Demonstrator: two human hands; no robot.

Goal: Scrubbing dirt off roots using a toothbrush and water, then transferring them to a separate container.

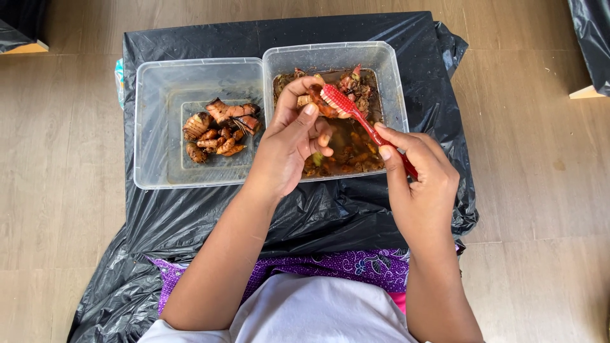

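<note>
On black plastic sheet (190, 216) over wood floor, left hand (289, 149) grips a root piece (321, 105); right hand (422, 184) holds red toothbrush (356, 114) on it. Few scrubbed roots (219, 130) lie in left tub (152, 127); many remain in muddy right tub (391, 82).

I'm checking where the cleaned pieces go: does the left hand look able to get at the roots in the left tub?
Probably yes. The left hand holds a root piece just beside the open left tub, and nothing covers the roots there.
</note>
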